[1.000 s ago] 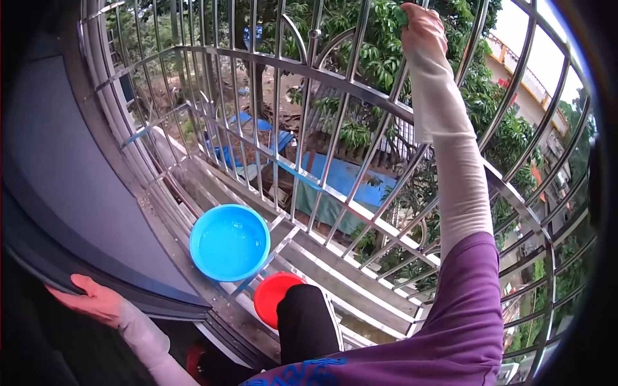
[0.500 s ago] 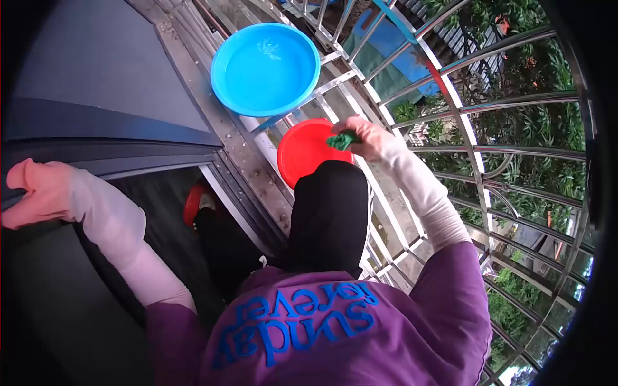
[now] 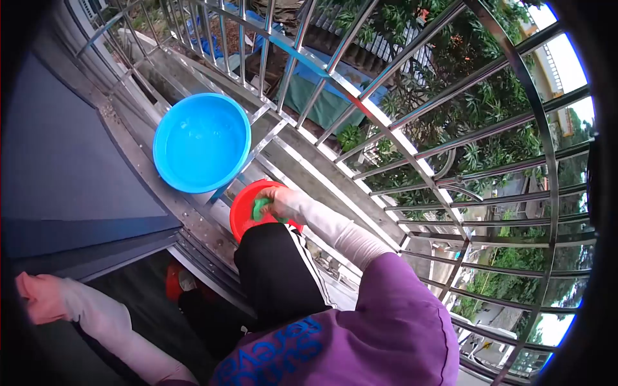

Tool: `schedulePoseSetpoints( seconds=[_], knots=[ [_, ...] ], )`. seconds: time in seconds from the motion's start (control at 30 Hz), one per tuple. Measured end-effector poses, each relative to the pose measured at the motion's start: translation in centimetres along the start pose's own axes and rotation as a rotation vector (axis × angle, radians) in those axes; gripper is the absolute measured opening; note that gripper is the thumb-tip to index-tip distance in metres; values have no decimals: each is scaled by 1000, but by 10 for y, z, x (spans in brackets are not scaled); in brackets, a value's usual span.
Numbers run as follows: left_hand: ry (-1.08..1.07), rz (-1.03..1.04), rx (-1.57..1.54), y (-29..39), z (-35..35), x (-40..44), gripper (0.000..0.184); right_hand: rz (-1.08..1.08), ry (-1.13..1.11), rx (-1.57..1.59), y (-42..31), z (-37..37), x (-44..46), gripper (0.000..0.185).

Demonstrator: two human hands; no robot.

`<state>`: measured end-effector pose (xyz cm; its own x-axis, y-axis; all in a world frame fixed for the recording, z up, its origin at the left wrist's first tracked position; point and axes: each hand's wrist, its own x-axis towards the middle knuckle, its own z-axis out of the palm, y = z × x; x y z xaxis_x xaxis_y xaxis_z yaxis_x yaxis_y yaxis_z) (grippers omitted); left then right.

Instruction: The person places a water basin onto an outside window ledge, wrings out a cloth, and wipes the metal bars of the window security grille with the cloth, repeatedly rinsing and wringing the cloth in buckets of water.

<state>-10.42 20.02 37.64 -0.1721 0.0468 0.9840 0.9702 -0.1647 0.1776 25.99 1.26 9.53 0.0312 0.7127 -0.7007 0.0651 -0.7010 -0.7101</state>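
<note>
Inside the rim of the red basin, near and centre, green cloth hangs from the right hand. Right grip: closed, fingers bunched round the cloth. Cloth sits over the basin's interior; can't tell if it touches the bottom, or whether there's water in there.

Step, my read: working the cloth at the basin, probably a wet or rinse. Next move calls for a firm hold on the cloth and a light touch on the basin, since it's on slats and could shift. Clearance is poor on the near side: the black-trousered knee hides part of the rim, so the hand needs room on the far side.

Blue basin is just beyond, far left of the red one; glints inside look like water. Both rest on the metal slats inside the grille, which runs along the far side and round to the right.

Left hand is out at the near left, by the dark doorway, well apart from both basins. Left grip: can't tell what, if anything, it holds. Grey panel fills the left, trees beyond the bars.
</note>
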Motion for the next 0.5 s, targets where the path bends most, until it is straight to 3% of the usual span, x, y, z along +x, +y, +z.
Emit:
schedulePoseSetpoints(
  seconds=[0.07, 0.1, 0.13, 0.17, 0.23, 0.27, 0.3, 0.33, 0.37, 0.4, 0.43, 0.5],
  knots=[
    [-41, 95, 117, -33, 7, -5, 31, -134, 163, -18, -58, -39, -66, 26],
    [-55, 133, 178, -48, 11, -10, 27, -325, 327, -193, -68, -68, -79, 28],
    [-78, 156, 226, -63, 16, -14, 23, -266, 528, -228, -111, -85, -123, 33],
    [-85, 184, 243, -74, 19, -18, 19, -400, 831, -424, -127, -110, -142, 30],
    [-44, 204, 124, -83, 22, -21, 19, -670, 1055, -480, -202, -141, -214, 17],
    [3, 224, 16, -84, 24, -22, 24, -1021, 1407, -889, -212, -195, -219, 15],
    [-1, 245, -2, -95, 27, -25, 25, -1139, 1643, -1084, -244, -207, -247, 14],
    [-12, 261, 58, -111, 31, -32, 27, -1217, 1946, -1246, -276, -220, -276, 16],
    [-22, 278, 117, -128, 35, -38, 28, -1113, 2238, -1298, -304, -222, -296, 19],
    [-42, 290, 251, -151, 39, -46, 30, -1111, 2140, -991, -328, -230, -311, 21],
    [-55, 317, 367, -165, 41, -52, 29, -1906, 1294, -460, -350, -271, -315, 8],
    [-69, 384, 581, -186, 44, -62, 27, -1948, 785, -227, -353, -285, -312, 5]
  ],
)
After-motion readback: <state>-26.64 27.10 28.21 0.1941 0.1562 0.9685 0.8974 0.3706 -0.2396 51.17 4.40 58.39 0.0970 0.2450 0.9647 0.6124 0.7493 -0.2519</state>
